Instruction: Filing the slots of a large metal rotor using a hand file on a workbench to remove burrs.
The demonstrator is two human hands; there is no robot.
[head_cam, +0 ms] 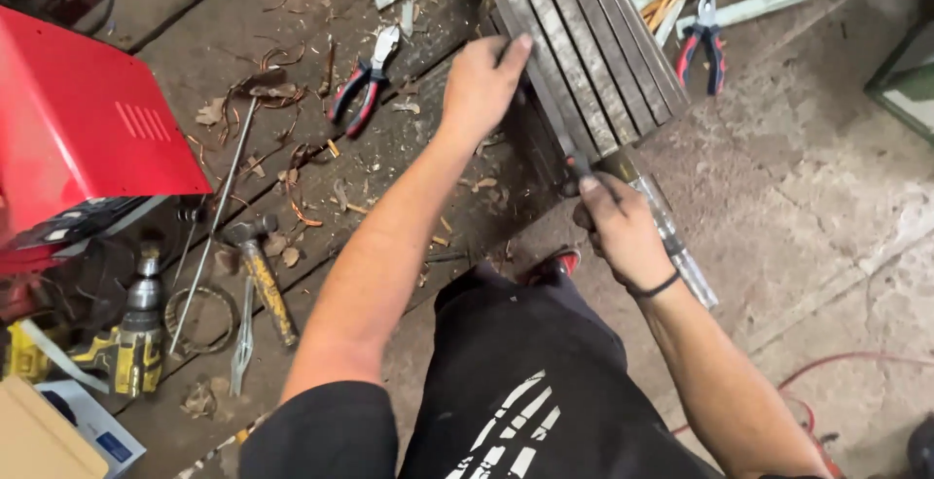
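The person stands over a low plank worktop [292, 100] littered with copper wire scraps and chips. A grey block of stacked metal plates [593, 51] sits at the worktop's right edge, partly overhanging the concrete floor [827, 197].

The left hand [484, 85] lies flat on the block's near left side, fingers spread along the top edge, apparently pressing it down so that it does not slide. The right hand [618, 231] is closed around a long flat tool [671, 236], whose pale handle end juts out below the wrist while its dark blade runs up into a slot between the plates. The grip looks firm, with the thumb laid along the tool, as if to steer it along the groove. The two hands are apart, one at each end of the block's near face.

Farther left on the worktop lie red-handled pliers [362, 80], a hammer [258, 270], a thin metal rod [219, 212] and a yellow cordless drill [136, 338], all well away from the hands. A red machine housing [78, 119] fills the left corner. A second pair of red and blue pliers [705, 41] rests just beyond the block, near some wood offcuts.
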